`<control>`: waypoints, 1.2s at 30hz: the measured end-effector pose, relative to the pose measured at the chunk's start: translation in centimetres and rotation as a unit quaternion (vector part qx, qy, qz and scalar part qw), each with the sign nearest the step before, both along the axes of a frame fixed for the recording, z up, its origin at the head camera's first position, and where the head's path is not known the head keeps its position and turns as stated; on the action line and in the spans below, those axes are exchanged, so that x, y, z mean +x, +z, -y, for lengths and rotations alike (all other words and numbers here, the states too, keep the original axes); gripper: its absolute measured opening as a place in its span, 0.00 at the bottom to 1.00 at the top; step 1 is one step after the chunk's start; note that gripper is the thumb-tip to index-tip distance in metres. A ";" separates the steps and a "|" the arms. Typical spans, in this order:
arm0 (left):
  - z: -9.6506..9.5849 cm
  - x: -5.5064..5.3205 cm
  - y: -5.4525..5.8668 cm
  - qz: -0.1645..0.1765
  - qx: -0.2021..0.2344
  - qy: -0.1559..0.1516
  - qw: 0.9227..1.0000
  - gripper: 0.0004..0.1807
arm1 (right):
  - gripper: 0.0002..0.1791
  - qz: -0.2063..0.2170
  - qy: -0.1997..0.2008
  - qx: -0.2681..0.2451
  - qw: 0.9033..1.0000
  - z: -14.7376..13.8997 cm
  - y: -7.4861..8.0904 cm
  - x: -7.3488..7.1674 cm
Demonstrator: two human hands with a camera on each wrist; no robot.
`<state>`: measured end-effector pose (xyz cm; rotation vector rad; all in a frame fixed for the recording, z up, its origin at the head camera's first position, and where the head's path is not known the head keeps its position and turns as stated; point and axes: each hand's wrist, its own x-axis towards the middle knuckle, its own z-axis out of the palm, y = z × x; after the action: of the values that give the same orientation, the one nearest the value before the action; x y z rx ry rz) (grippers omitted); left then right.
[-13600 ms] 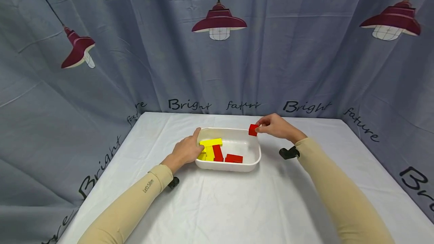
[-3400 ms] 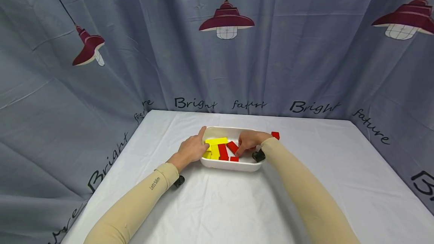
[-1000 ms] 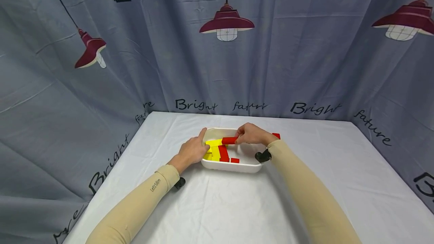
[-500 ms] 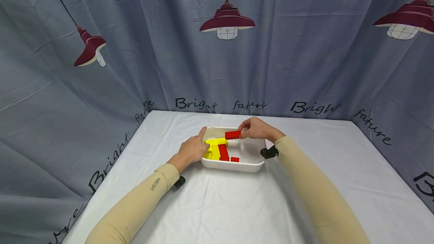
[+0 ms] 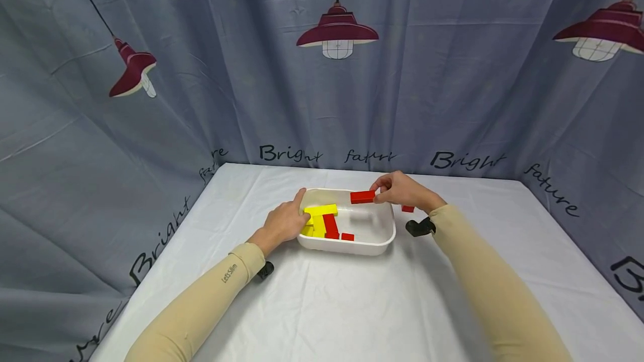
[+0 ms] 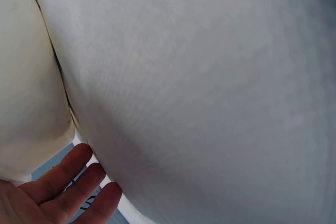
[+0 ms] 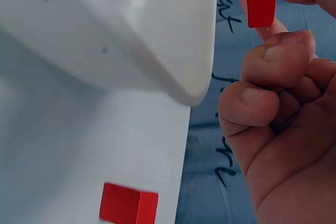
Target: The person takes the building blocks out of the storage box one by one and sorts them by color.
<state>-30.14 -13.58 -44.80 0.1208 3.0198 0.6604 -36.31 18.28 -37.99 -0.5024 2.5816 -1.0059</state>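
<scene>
My left hand (image 5: 284,221) holds the left end of a white plastic tub (image 5: 347,246), index finger along the rim and thumb over the inside. In the left wrist view, three fingers (image 6: 79,190) show beneath the tub's outer wall (image 6: 31,77). My right hand (image 5: 406,191) pinches one end of a long red block (image 5: 363,197) between thumb and fingertips, above the tub's back right part. Inside the tub, several yellow blocks (image 5: 320,210) lie at the left, with a red block (image 5: 330,225) beside them and a small red one (image 5: 347,237) near the front wall.
Another red block (image 7: 128,203) lies on the white cloth right of the tub, partly behind my right hand in the head view. The white-covered table (image 5: 322,306) ends at the back against a grey-blue curtain (image 5: 241,82) printed with lamps.
My right hand has lifted the long red block from inside the tub and moved it up and right. Earlier, it held another red block at the rim. The left hand stays put.
</scene>
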 end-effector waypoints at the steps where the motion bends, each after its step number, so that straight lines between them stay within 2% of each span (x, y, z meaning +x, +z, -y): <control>1: 0.0 0.0 0.0 0.000 0.001 0.000 1.000 0.41 | 0.18 0.000 -0.003 0.000 1.000 -0.3 0.0 0.1; 8: 0.0 0.0 0.0 -0.001 0.001 -0.002 1.000 0.41 | 0.19 0.012 -0.028 -0.007 0.999 -2.3 0.1 0.3; 15: 0.0 0.0 0.0 0.002 -0.001 -0.001 1.000 0.41 | 0.21 -0.014 -0.045 -0.002 0.999 -4.4 -0.1 0.6; 22: 0.1 -0.1 0.0 0.003 -0.002 0.000 1.000 0.41 | 0.23 -0.018 -0.064 -0.012 0.998 -6.2 -0.3 0.7; 31: 0.2 -0.1 0.0 -0.003 -0.005 -0.006 1.000 0.41 | 0.22 -0.016 -0.098 -0.023 0.995 -8.4 -1.5 0.3; 36: 0.1 -0.1 0.0 0.000 -0.005 -0.003 1.000 0.41 | 0.24 -0.020 -0.104 -0.025 0.994 -9.5 -2.0 0.2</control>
<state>-30.20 -13.70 -44.79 0.1300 3.0213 0.6433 -36.07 27.80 -40.03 -0.2713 2.6921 -1.1409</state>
